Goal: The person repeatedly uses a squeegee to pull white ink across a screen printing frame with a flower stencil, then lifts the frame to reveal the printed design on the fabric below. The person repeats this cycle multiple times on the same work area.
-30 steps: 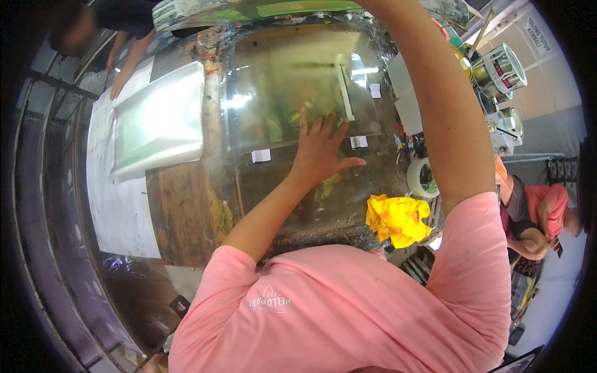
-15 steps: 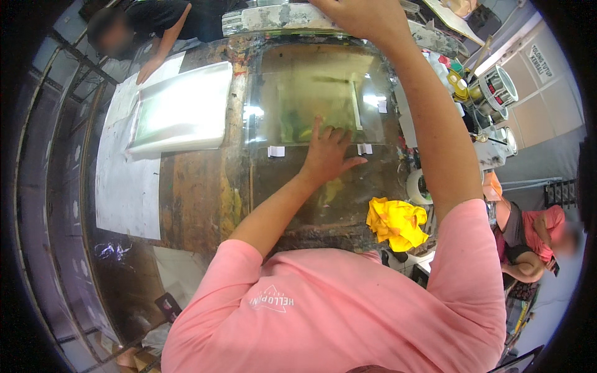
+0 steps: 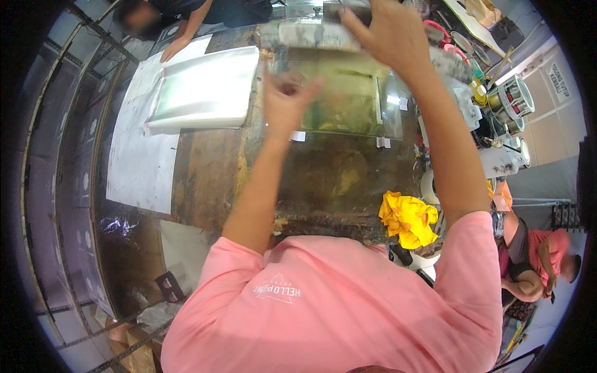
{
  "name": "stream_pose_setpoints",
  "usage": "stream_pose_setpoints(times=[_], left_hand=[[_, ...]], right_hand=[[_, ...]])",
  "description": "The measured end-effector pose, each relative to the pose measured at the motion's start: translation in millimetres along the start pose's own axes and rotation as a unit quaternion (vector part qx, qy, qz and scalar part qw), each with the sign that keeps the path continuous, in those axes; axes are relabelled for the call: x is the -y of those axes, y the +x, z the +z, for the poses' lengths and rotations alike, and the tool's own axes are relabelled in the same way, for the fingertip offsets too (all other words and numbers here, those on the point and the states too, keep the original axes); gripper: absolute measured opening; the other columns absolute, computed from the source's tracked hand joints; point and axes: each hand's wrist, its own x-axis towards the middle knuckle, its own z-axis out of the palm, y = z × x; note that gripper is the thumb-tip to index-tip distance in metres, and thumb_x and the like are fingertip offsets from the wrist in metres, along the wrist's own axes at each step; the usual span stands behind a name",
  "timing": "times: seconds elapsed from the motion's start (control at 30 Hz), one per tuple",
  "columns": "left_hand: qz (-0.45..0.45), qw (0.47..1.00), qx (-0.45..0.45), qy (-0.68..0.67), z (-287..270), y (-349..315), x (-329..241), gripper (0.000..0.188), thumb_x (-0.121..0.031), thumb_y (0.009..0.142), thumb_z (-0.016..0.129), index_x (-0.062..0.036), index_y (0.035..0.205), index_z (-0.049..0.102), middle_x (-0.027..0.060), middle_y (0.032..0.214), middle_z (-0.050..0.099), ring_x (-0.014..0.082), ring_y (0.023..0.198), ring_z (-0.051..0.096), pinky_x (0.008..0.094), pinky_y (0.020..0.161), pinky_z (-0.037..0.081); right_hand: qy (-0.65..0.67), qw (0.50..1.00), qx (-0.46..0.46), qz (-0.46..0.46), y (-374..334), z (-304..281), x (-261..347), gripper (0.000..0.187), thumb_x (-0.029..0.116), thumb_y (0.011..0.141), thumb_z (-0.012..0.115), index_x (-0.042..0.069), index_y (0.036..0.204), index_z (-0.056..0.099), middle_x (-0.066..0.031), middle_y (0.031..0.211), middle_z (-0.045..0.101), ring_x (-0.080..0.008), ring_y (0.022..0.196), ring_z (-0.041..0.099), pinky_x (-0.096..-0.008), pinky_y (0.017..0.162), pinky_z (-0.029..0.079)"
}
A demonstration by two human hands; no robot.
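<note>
In the head view, we see the person's left hand (image 3: 285,102) blurred by motion above the left part of a clear pane (image 3: 393,124) at the middle of the tabletop (image 3: 208,155). Its thumb points right, well spread from the raised forefinger, and we make out nothing between them; we cannot tell whether it touches the pane. The right hand (image 3: 398,40) is at the upper edge, in front of a grey, smeared bar (image 3: 305,35) beyond the pane. Its thumb stands out to the left, but its fingertips run out of view, so we cannot tell whether it grips anything.

Within the pane we see a greenish rectangle (image 3: 345,102), with a narrow white strip (image 3: 378,99) along its right side. Small white tabs (image 3: 383,143) sit by the pane's near and right edges. To the left, a shiny stack of clear sheets (image 3: 205,90) lies partly over white paper (image 3: 143,158), and a co-worker's hand (image 3: 177,48) rests near its far left corner.

Nearer the person, we find a crumpled yellow cloth (image 3: 408,219) at the right corner, just beside a pale roll (image 3: 428,186) partly hidden by the right forearm. Metal cans (image 3: 515,96) crowd together farther right, and beyond them sits another person (image 3: 547,248).
</note>
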Motion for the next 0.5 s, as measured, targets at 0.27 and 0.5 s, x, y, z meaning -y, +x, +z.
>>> stream_pose_setpoints(times=[0.27,0.5], left_hand=[[-0.027,0.973,0.109,0.199,-55.0,-31.5,53.0,0.112,-0.059,0.064,0.098,0.0011,0.149,0.058,0.0155,0.116,0.07,0.0339,0.103,0.068,0.0468,0.094,0.052],[0.036,0.882,0.055,0.466,-48.0,-60.5,91.4,0.111,-0.067,0.052,0.097,-0.0105,0.143,0.067,0.0118,0.122,0.06,0.0328,0.122,0.053,0.0536,0.113,0.03]], right_hand=[[0.112,0.956,0.263,-0.066,-115.6,32.7,-5.2,0.044,0.052,0.103,0.061,0.012,0.107,0.077,-0.0144,0.096,0.074,-0.0373,0.095,0.07,-0.0519,0.081,0.053],[0.122,0.957,0.263,0.017,-202.1,64.7,23.3,0.042,0.045,0.096,0.074,0.01,0.119,0.077,-0.0121,0.107,0.075,-0.035,0.098,0.069,-0.0467,0.082,0.056]])
